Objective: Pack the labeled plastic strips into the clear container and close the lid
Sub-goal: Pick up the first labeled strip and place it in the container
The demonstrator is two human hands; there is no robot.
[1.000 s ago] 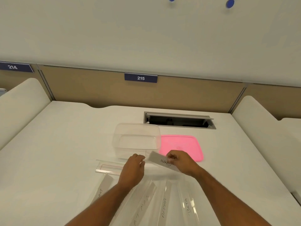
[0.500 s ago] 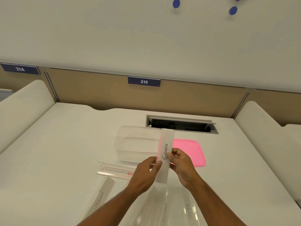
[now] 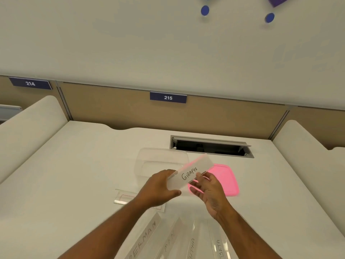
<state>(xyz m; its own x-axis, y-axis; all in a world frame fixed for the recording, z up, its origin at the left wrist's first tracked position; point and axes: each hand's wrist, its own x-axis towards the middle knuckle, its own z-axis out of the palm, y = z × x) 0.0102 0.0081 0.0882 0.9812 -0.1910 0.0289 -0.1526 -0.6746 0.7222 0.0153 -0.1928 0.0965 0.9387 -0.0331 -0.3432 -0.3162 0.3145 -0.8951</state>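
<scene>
A frosted plastic strip marked "GIRAFEE" (image 3: pixel 190 174) hangs tilted in the air in front of the clear container (image 3: pixel 160 161), its far end up to the right. My left hand (image 3: pixel 160 186) grips its near left end and my right hand (image 3: pixel 207 186) pinches its lower edge. The clear container stands open on the white table with nothing visible inside. Its pink lid (image 3: pixel 226 179) lies flat to the right. Several more labeled strips (image 3: pixel 192 238) lie fanned out near the table's front edge, partly under my arms.
A flat clear strip with a red outline (image 3: pixel 125 198) lies on the table (image 3: pixel 65 184) left of my left wrist. An open cable slot (image 3: pixel 211 147) sits behind the container. Padded white dividers flank the table on both sides.
The strip has turned from upright to a slant with its far end to the right. Both hands have stayed on it, in front of the container.
</scene>
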